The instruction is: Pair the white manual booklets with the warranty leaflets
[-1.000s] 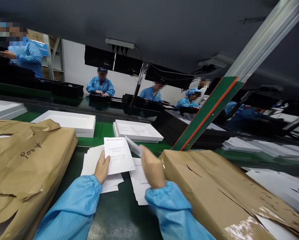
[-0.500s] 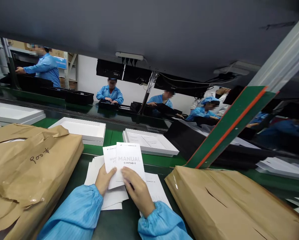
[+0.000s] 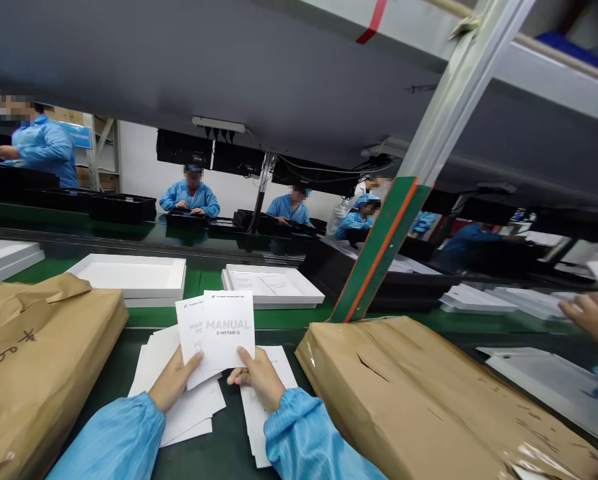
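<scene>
My left hand point(image 3: 173, 383) pinches the lower edge of a white warranty leaflet point(image 3: 190, 333), thumb on its face. My right hand point(image 3: 259, 377) grips the lower edge of a white booklet marked MANUAL point(image 3: 229, 327), which lies over the right half of the leaflet. Both are held up above the dark bench. Under my left hand lies a loose pile of white leaflets point(image 3: 189, 407). Under my right wrist lies a second pile of white sheets point(image 3: 251, 420).
Torn brown paper packages sit at left point(image 3: 33, 360) and right point(image 3: 419, 393). On the green belt beyond stand an open white box tray point(image 3: 129, 279) and a white box with papers point(image 3: 273, 285). A green-and-orange post point(image 3: 379, 253) rises right. Another person's hand point(image 3: 591, 317) shows far right. Several workers in blue sit beyond.
The manual booklet has been brought from my right side onto the warranty leaflet and squared over it. My right hand slid to its lower edge. The view swung slightly left.
</scene>
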{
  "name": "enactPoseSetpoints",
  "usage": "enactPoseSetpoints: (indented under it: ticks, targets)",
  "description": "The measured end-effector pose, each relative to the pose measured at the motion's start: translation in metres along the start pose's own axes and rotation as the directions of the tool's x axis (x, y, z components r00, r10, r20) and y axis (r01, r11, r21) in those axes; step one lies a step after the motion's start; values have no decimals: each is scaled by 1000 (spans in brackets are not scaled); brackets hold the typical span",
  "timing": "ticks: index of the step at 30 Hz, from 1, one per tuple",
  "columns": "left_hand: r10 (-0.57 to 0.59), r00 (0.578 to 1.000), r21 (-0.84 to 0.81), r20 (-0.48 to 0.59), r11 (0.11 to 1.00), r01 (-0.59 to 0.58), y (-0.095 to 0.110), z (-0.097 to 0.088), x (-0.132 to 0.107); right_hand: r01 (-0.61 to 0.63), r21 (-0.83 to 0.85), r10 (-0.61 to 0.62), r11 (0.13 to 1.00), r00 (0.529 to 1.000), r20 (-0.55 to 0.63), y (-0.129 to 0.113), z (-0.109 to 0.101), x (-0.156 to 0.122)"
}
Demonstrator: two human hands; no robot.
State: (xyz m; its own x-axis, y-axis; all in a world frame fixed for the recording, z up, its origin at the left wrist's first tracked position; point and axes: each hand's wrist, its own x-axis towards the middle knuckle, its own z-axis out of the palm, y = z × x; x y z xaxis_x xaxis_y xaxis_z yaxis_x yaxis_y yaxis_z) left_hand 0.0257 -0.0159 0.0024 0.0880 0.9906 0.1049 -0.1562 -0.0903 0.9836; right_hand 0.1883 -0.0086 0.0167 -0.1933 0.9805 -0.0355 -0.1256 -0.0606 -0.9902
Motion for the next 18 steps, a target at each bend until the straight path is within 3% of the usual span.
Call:
enactPoseSetpoints:
  ticks: [2, 4, 8, 12, 15, 18]
  targets:
    - [-79, 990, 61, 113, 996, 72, -1, 1, 0, 35, 13, -35, 999, 998, -49, 1, -2, 2]
    - [-89, 989, 93, 122, 993, 78, -4, 4, 0, 60, 4, -60, 998, 996, -59, 3, -4, 4]
    - [22, 1000, 167, 0, 986, -22, -11, 8, 1, 77, -96, -81, 992, 996, -37, 7, -7, 7]
    - [136, 982, 238, -129, 966, -102, -6, 5, 1, 107, -114, -115, 988, 991, -68, 7, -7, 8]
    - [170, 948, 253, -268, 962, -101, 7, -9, 12, 145, -61, -153, 988, 977, -150, 5, -8, 7]
    - [134, 922, 248, -364, 968, -43, 28, -32, 41, 155, -19, -156, 988, 973, -169, 4, -8, 8]
